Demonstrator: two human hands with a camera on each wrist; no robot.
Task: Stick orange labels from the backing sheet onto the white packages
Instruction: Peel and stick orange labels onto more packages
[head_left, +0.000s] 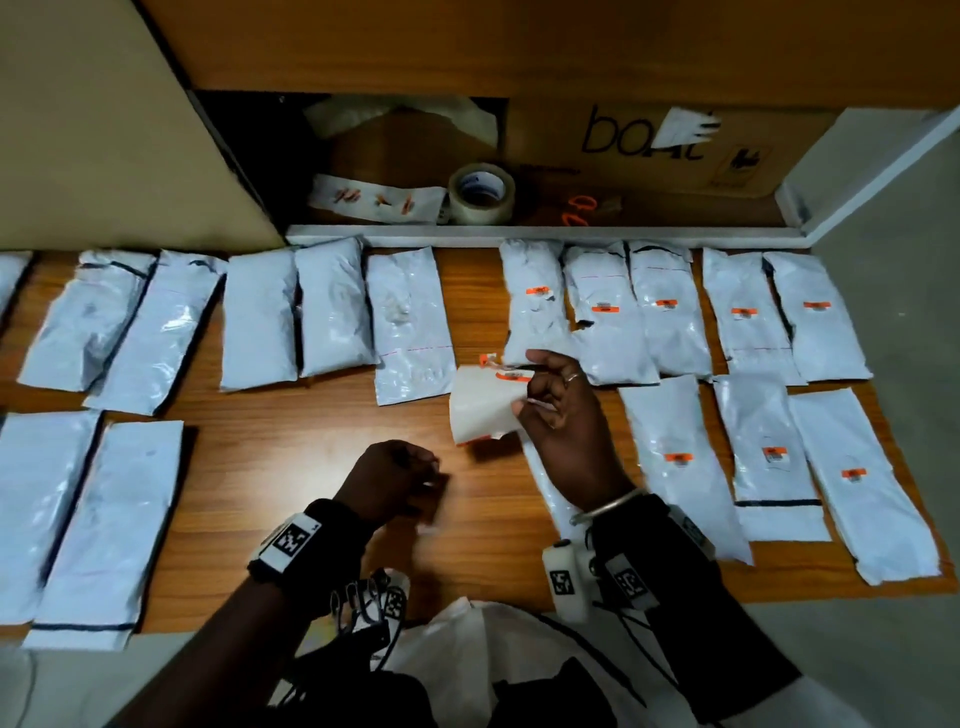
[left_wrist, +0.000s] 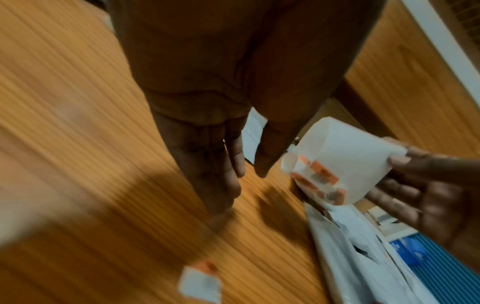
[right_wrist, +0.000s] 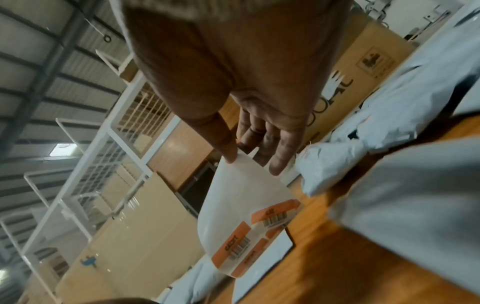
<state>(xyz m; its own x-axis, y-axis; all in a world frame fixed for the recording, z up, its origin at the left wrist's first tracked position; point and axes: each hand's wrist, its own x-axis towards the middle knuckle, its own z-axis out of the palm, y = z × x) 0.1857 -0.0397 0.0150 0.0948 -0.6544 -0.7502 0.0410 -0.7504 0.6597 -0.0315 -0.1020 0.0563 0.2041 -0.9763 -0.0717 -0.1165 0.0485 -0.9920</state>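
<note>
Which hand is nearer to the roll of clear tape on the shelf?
Right. The right hand, holding the backing sheet, is just below the tape roll; the left hand is lower and further left on the table.

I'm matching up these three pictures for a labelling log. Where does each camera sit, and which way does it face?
Head: on the head, looking down at the wooden table and white packages; both forearms and hands show.
Left wrist: looks along the left hand at the table; its fingers hang straight, holding nothing.
Right wrist: looks along the right hand toward the cardboard box; thumb and fingers pinch the backing sheet.
Shared: all three show the backing sheet and its orange labels.
</note>
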